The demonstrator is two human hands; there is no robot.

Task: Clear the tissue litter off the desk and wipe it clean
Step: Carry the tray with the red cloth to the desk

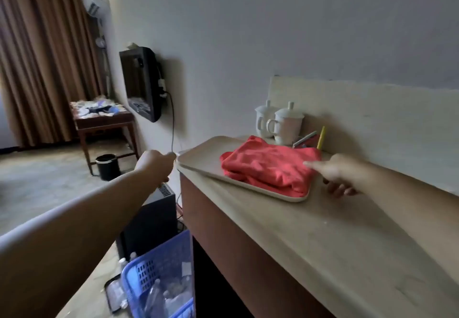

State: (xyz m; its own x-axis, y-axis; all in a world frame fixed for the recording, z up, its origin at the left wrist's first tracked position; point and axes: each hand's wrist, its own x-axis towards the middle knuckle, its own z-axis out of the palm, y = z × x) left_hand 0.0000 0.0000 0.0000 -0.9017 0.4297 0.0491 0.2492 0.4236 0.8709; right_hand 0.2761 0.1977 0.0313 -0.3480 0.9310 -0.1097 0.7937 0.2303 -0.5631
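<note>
A beige tray (198,160) lies on the light wooden desk (298,243) with a folded red cloth (268,166) on it. My left hand (155,166) grips the tray's left corner, which juts past the desk's end. My right hand (340,176) holds the tray's right end, thumb lying on the red cloth and fingers curled beside the rim. White crumpled litter (96,107) covers a small dark wooden table by the curtain at the far left.
Two lidded white cups (285,125) and some pens (321,137) stand behind the tray against the wall panel. A blue basket (159,275) of bottles sits on the floor by the desk, beside a black box (154,218). A black bin (108,166) stands under the small table.
</note>
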